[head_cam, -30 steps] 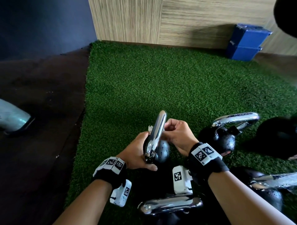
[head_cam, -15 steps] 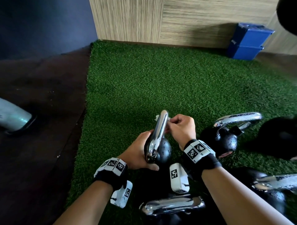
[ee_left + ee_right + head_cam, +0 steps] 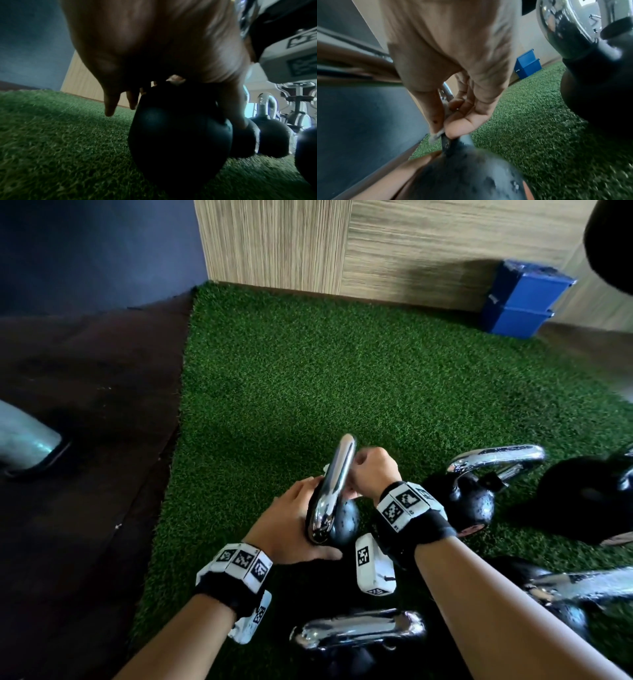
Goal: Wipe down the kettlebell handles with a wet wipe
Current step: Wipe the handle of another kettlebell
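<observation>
Small kettlebell low centre of the head view on green turf, my left hand cupping its black ball, chrome handle upright, wet wipe pinched against it by my right hand, fingers curled.

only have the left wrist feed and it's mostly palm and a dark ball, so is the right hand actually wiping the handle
Observer: Yes. In the head view the right hand is fisted against the chrome handle of the kettlebell that the left hand holds.
Operator: is the wipe in that hand
Observer: The right wrist view shows the thumb and a finger pinching a pale wet wipe.
Operator: more kettlebells left
Observer: Another chrome-handled kettlebell lies between the forearms, near the bottom of the head view.
</observation>
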`<state>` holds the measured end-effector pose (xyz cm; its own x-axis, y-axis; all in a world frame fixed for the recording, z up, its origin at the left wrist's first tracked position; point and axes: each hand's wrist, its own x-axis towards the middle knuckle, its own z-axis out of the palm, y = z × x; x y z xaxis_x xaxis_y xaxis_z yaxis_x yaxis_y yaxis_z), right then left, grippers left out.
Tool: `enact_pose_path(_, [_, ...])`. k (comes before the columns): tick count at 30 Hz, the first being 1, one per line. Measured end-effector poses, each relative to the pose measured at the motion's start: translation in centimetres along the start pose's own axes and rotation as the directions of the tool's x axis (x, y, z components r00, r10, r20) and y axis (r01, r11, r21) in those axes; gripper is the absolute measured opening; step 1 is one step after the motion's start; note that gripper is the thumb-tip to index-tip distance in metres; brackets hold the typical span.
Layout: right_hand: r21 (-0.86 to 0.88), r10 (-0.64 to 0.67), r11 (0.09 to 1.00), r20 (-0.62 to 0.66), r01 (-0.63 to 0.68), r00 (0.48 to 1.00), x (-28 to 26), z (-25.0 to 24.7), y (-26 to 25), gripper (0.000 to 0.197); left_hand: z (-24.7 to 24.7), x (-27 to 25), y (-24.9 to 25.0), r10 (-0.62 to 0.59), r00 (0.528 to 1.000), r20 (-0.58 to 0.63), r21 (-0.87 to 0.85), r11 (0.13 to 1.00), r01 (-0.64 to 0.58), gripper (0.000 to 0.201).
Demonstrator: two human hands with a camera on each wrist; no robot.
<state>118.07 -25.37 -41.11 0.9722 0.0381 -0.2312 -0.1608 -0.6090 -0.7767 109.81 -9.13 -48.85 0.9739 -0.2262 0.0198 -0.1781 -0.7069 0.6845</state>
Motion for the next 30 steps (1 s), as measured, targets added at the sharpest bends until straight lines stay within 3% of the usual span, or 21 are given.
enact_pose_path(2, [-0.130, -0.177, 0.976, 0.010, 0.177, 0.984, -0.3, -1.0, -0.1, 0.030, 0.5, -1.0, 0.7, -0.060, 0.997, -0.056, -0.016, 0.998, 0.060, 0.135])
enact_pose_path(4, [-0.215, -0.429, 0.874, 0.078, 0.435, 0.900, -0.8, -2.0, -0.6, 0.055, 1.2, -1.9, 1.3, -0.097, 0.988, -0.119, -0.090, 0.992, 0.087, 0.131])
enact_pose_path(6, [-0.308, -0.531, 0.761, 0.209, 0.571, 0.821, -1.0, -2.8, -1.6, 0.067, 1.5, -2.2, 1.6, -0.104, 0.984, -0.142, -0.147, 0.986, 0.083, 0.122])
enact_pose_path(7, [-0.378, -0.532, 0.712, 0.259, 0.592, 0.806, -1.1, -3.0, -2.2, 0.065, 1.5, -2.2, 1.6, -0.099, 0.985, -0.140, -0.149, 0.986, 0.078, 0.117])
enact_pose_path(9, [-0.447, -0.525, 0.670, 0.279, 0.593, 0.804, -1.4, -3.3, -2.9, 0.053, 0.9, -1.9, 1.4, -0.068, 0.990, -0.121, -0.096, 0.994, 0.056, 0.108])
enact_pose_path(13, [-0.459, -0.494, 0.711, 0.212, 0.532, 0.843, -2.5, -3.6, -2.6, 0.040, -0.5, -1.4, -0.1, 0.022, 0.998, -0.059, -0.063, 0.998, -0.026, 0.102])
enact_pose_path(16, [-0.511, -0.472, 0.714, 0.153, 0.479, 0.868, -3.5, -4.5, -1.8, 0.024, -1.8, -1.1, -1.7, 0.012, 0.995, -0.098, -0.088, 0.996, -0.021, 0.096])
enact_pose_path(20, [-0.581, -0.372, 0.737, 0.079, 0.346, 0.925, -5.2, -5.4, -0.6, 0.024, -3.3, -0.6, -2.6, -0.029, 0.986, -0.161, -0.121, 0.993, 0.010, 0.052])
enact_pose_path(24, [-0.595, -0.300, 0.753, 0.070, 0.281, 0.951, -6.0, -5.6, -0.5, 0.027, -3.5, -0.5, -2.4, -0.016, 0.996, -0.084, -0.153, 0.988, 0.003, 0.033])
enact_pose_path(27, [-0.628, -0.271, 0.732, 0.088, 0.265, 0.959, -5.6, -5.5, -0.8, 0.017, -4.0, -0.8, -2.3, -0.015, 0.999, -0.042, -0.164, 0.987, 0.008, 0.028])
enact_pose_path(30, [-0.625, -0.231, 0.730, 0.157, 0.278, 0.960, -5.2, -6.4, -1.4, 0.028, -5.8, -0.8, -2.6, -0.046, 0.986, 0.158, -0.126, 0.990, 0.067, 0.029])
